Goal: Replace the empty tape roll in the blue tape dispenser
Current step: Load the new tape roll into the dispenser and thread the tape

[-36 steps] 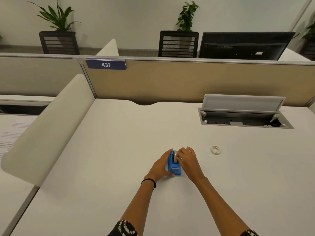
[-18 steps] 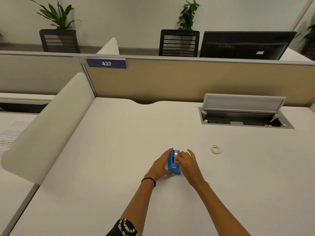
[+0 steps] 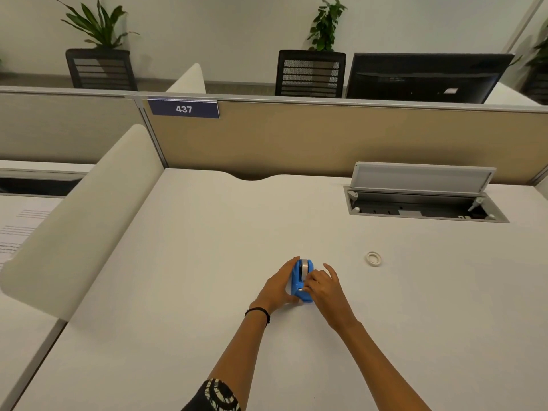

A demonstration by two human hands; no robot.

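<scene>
- Near the front edge of the white desk (image 3: pixel 207 262), about midway along it, stands the blue tape dispenser (image 3: pixel 297 284), its cutter end toward the person.
- A tape roll (image 3: pixel 304 267) sits in the dispenser's top, showing as a grey band between the blue sides.
- The left hand (image 3: pixel 277 289) cups the dispenser's left side, fingers along the wall and thumb at the near end, holding it steady on the desk.
- The right hand (image 3: pixel 324 287) rests against the right side; thumb and bent fingers pinch at the top near the cutter, index finger stretched out away from the person.
- Whether tape is caught in that pinch cannot be told.
- A bare white tape core (image 3: pixel 373 258) lies flat on the desk, well apart to the right of the dispenser.
- Toward the back right corner, a cable hatch (image 3: pixel 421 176) stands open.
</scene>
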